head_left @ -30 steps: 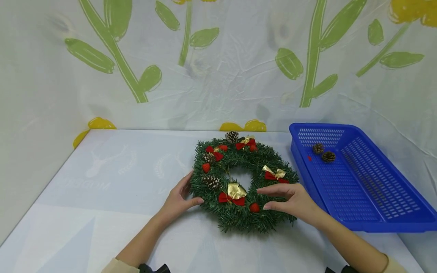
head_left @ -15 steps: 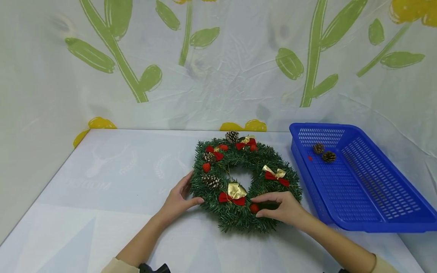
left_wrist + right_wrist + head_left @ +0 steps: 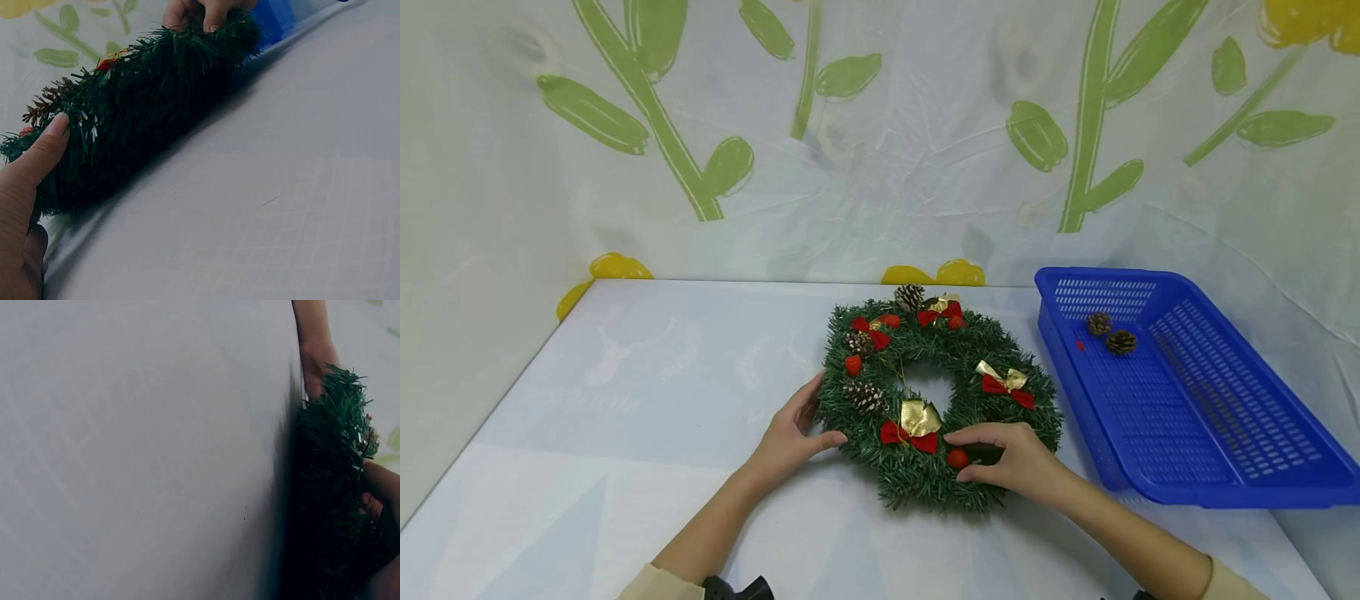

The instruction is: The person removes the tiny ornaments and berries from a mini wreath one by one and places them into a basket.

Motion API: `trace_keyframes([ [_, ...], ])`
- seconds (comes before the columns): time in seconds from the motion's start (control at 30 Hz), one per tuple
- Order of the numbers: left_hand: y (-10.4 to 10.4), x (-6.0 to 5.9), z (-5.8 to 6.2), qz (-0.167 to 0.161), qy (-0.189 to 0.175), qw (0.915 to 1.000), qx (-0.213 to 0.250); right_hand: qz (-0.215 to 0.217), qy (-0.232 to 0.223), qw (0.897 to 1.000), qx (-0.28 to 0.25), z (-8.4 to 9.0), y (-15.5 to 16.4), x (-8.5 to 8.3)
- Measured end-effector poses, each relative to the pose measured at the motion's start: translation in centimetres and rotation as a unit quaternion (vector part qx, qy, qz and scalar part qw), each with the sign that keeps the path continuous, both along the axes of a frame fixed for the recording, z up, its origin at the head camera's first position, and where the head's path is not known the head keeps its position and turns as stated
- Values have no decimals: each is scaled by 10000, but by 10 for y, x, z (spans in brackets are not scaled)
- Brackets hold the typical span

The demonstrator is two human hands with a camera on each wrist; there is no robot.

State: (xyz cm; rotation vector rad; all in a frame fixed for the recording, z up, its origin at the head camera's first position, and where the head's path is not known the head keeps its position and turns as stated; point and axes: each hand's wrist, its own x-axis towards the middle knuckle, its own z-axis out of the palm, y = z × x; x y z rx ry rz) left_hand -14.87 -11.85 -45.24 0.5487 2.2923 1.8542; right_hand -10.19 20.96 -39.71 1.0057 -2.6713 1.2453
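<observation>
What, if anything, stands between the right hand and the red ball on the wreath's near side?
Nothing visible. In the head view, the right hand has thumb and forefinger on either side of the red ball; contact is unclear. The nearest bow sits beside it, not between.

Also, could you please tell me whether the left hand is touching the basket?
No, the left hand holds the wreath, away from the blue basket.
</observation>
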Motion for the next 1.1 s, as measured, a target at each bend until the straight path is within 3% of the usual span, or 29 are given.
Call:
trace_keyframes([
  [0.2,-1,-1,1,-43,-12,10000,0,-79,297,9995,43,1,-4,1],
  [0.33,0,0,2,-11,22,10000,-2,-363,-483,9982,-40,6,-6,3],
  [0.43,-1,0,1,-5,26,10000,6,-542,-1315,9894,-288,10,-6,3],
  [0.5,0,0,0,1,23,10000,15,-580,-1624,9842,-406,13,-5,2],
  [1.1,1,0,1,9,90,9999,56,-625,-2203,9679,-1039,37,1,1],
])
